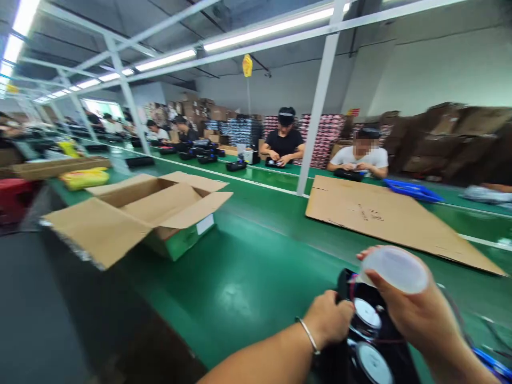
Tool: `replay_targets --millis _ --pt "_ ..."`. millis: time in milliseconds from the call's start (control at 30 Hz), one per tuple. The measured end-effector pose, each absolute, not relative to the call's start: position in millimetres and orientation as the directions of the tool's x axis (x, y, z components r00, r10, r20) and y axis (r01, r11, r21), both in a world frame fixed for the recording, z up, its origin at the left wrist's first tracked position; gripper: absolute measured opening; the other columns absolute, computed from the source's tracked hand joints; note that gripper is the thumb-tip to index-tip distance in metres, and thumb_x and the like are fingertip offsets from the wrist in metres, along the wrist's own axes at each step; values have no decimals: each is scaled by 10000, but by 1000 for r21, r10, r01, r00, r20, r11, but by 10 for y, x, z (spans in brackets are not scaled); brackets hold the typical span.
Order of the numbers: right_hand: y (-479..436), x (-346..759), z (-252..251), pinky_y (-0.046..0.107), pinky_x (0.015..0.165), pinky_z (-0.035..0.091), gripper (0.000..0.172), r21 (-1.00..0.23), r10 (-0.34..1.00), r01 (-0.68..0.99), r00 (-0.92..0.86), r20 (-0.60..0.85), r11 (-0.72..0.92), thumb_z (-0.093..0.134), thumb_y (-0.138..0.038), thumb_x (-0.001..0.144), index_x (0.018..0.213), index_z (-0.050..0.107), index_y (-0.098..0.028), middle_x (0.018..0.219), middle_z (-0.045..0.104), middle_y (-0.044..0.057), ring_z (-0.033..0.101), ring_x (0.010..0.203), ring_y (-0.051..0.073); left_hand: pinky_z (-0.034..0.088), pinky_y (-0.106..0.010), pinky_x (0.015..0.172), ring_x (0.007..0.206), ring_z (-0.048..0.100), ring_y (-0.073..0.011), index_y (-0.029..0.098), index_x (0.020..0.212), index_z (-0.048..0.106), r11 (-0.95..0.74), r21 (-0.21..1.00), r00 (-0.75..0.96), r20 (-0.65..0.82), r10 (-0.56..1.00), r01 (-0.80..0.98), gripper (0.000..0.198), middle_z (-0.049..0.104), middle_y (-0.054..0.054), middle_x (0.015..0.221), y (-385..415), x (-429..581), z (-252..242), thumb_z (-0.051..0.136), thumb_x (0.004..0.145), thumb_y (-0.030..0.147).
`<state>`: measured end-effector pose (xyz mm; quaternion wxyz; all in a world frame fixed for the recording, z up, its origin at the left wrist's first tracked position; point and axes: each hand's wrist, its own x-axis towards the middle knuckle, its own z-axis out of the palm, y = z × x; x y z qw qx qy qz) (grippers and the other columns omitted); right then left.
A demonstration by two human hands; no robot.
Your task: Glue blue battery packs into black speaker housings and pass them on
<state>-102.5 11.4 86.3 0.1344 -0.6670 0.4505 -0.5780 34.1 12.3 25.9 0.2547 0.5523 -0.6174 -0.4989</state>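
My left hand [330,317] is closed on the edge of a black speaker housing [394,352] at the lower right. Two round speaker drivers with pale backs sit in it, an upper driver [367,313] and a lower driver [373,364]. Thin red wires run beside them. Above the housing's far end, my right hand [416,306] grips a round translucent plastic tub [396,269] between thumb and fingers. The tub is tilted, and what it holds, if anything, cannot be made out.
An open cardboard box [176,208] stands left on the green bench [240,282]. A flat cardboard sheet [384,218] lies ahead on the right, near a blue tray [414,190]. Across the bench, a person in black [283,141] and a person in white [360,157] handle black units.
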Motion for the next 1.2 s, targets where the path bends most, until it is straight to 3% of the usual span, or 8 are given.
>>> replay_targets --millis 167,300,433,633,1033,1200 --pt "87 -1086 862 449 941 430 547 -789 -843 -437 -115 525 -432 655 -632 563 929 616 -228 984 615 65 585 924 243 435 -326 831 956 566 -252 79 1152 592 -146 880 -204 -261 -943 -451 548 585 -179 1098 129 311 188 433 791 460" --pt "70 -1091 850 457 924 443 521 -822 -866 -417 -141 479 -387 673 -618 548 912 618 -250 982 618 56 592 898 247 436 -317 813 913 569 -241 82 1136 599 -141 866 -199 -264 -944 -479 542 593 -176 1083 137 317 221 421 792 461" --pt "105 -1049 863 443 868 457 474 -760 -806 -435 -118 580 -483 632 -585 636 925 603 -211 958 614 82 592 885 235 440 -271 762 869 566 -208 82 1084 616 -91 818 -237 -268 -934 -568 466 617 -157 1026 121 341 324 383 815 382" --pt "108 -1054 846 396 904 454 397 -643 -688 -393 -37 725 -657 604 -404 778 1064 498 -150 1015 573 105 571 962 187 389 -252 861 974 529 -193 71 993 607 99 787 -355 -159 -921 -609 411 578 -162 1082 -11 349 338 286 869 296" --pt "156 -1009 917 335 860 473 338 -647 -667 -330 -65 742 -687 584 -346 809 1059 488 -140 980 574 99 580 914 149 354 -321 909 976 512 -233 53 953 613 362 687 -506 -10 -863 -631 454 573 -179 1042 -142 394 159 220 893 272" --pt "175 -1025 951 284 828 472 267 -635 -646 -311 -79 759 -707 575 -329 813 991 525 -136 939 568 81 576 881 123 369 -298 856 912 518 -222 83 888 639 441 679 -572 39 -819 -586 340 602 -147 969 -181 420 139 356 815 257"
